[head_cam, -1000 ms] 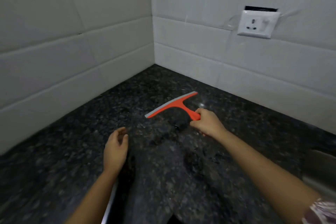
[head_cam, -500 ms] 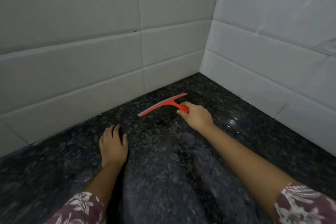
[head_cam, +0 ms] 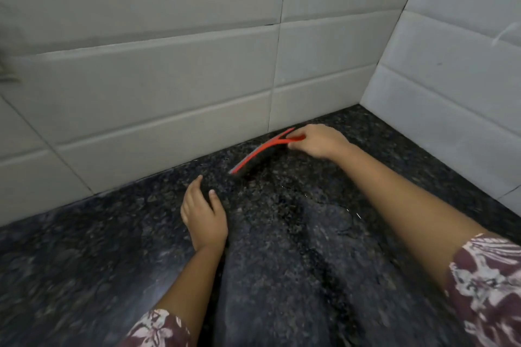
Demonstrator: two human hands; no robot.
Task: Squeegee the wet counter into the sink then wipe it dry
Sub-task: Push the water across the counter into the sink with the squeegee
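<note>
My right hand (head_cam: 320, 140) grips the handle of an orange squeegee (head_cam: 260, 151). Its blade lies on the dark speckled granite counter (head_cam: 282, 262) close to the foot of the back tiled wall. Wet streaks and small water beads show on the counter below the blade. My left hand (head_cam: 203, 214) rests on the counter, fingers relaxed and holding nothing, a short way in front and left of the blade's near end. The sink is out of view.
White tiled walls (head_cam: 169, 93) meet in a corner (head_cam: 363, 104) at the right of the squeegee and close off the counter at the back and right. Dark counter stretches left and toward me.
My right hand has pushed the squeegee away from me, up against the back wall. My left hand has settled onto the counter. The view has swung left, so the wall socket is gone.
</note>
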